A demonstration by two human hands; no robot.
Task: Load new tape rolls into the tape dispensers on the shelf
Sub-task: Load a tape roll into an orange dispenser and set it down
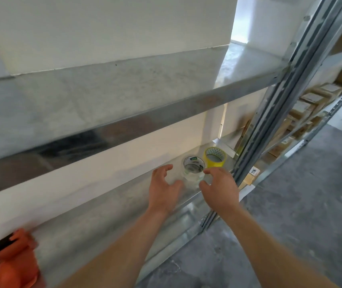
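A clear tape roll (193,169) stands on the lower metal shelf (112,213), with a yellow tape roll (215,156) just behind it to the right. My left hand (163,189) is open on the clear roll's left side, fingers spread, and my right hand (221,187) is open on its right side. Neither hand holds the roll; whether the fingertips touch it I cannot tell. An orange tape dispenser (12,260) with a black part lies at the shelf's near left end, blurred.
White boxes (107,28) fill the upper shelf and the back of the lower shelf. A metal upright (270,113) bounds the bay on the right. Cardboard boxes (307,104) sit on the neighbouring rack. Grey concrete floor (303,204) lies to the right.
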